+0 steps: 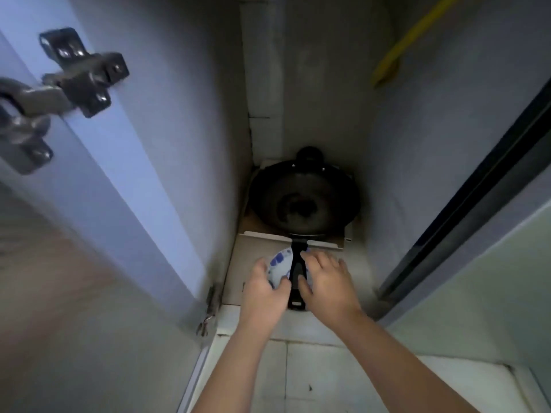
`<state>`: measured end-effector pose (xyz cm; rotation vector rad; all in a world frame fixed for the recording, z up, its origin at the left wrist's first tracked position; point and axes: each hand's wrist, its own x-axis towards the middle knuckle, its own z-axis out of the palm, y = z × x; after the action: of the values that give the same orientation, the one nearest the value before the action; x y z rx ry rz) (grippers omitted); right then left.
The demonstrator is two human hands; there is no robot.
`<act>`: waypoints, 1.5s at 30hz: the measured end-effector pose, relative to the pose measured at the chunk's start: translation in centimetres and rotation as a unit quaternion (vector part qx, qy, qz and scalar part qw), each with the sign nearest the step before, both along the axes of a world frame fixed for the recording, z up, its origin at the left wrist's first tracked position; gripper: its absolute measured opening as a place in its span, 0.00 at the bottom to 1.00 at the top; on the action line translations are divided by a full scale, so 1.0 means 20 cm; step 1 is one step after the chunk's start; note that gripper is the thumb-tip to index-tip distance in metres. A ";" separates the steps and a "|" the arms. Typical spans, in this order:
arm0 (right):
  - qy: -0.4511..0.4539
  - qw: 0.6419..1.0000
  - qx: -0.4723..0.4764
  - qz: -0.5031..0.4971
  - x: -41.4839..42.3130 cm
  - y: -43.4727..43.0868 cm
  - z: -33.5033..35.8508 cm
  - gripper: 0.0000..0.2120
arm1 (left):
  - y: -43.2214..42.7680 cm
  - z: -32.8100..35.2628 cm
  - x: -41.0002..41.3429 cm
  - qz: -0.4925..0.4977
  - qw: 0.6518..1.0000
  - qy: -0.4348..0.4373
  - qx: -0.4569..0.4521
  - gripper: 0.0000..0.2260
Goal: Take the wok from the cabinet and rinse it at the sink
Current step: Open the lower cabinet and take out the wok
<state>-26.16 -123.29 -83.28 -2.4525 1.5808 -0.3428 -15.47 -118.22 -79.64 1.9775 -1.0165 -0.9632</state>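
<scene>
Blue-and-white bowl (pixel 280 263) lies nearest the viewer; cardboard tray (pixel 328 244) just beyond the bowl; yellow hose (pixel 396 55) far beyond, upper right; door hinge (pixel 74 81) far left.

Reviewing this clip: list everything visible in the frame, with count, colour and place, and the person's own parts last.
wok: one, black, on the cabinet floor at the back, resting on cardboard.
wok handle: one, black, pointing toward the camera, between the hands.
cardboard: one flattened piece, pale brown, under the wok.
bowl: one, white with blue pattern, under the handle.
yellow object: one, upper right; blurred, kind unclear.
door hinge: one, dark metal, on the open door at left.
left hand: on the bowl, left of the handle.
right hand: at the handle's right, fingers spread.
</scene>
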 end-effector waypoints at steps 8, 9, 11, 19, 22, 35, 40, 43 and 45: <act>-0.202 0.963 0.154 -0.091 0.02 -0.19 -0.25 0.21 | -0.19 -0.34 -0.02 0.064 0.980 0.189 0.006 0.19; -0.244 0.945 0.186 -0.116 0.03 -0.20 -0.26 0.21 | -0.20 -0.36 -0.02 0.071 0.974 0.215 0.009 0.18; -0.329 0.897 0.252 -0.154 0.05 -0.23 -0.26 0.20 | -0.22 -0.39 -0.01 0.077 0.965 0.250 0.018 0.15; -0.521 0.701 0.433 -0.223 0.12 -0.32 -0.28 0.05 | -0.23 -0.39 -0.01 0.023 0.961 0.274 0.037 0.07; -0.503 0.663 0.503 -0.232 0.12 -0.34 -0.25 0.12 | -0.25 -0.40 -0.05 0.017 0.963 0.267 0.027 0.13; -0.519 0.646 0.516 -0.216 0.17 -0.38 -0.33 0.17 | -0.28 -0.42 -0.12 0.055 0.979 0.189 0.043 0.10; -0.426 0.778 0.426 -0.181 0.18 -0.38 -0.32 0.17 | -0.27 -0.44 -0.14 0.046 0.991 0.128 0.018 0.09; -0.398 0.809 0.399 -0.167 0.18 -0.36 -0.32 0.16 | -0.25 -0.44 -0.14 0.047 0.993 0.108 0.010 0.09; -0.403 0.810 0.394 -0.163 0.17 -0.36 -0.31 0.16 | -0.24 -0.43 -0.15 0.048 0.993 0.104 0.006 0.10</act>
<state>-22.73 -130.39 -89.55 -1.1528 1.3271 -0.5426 -18.49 -122.97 -88.29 1.8719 -0.7953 -1.0968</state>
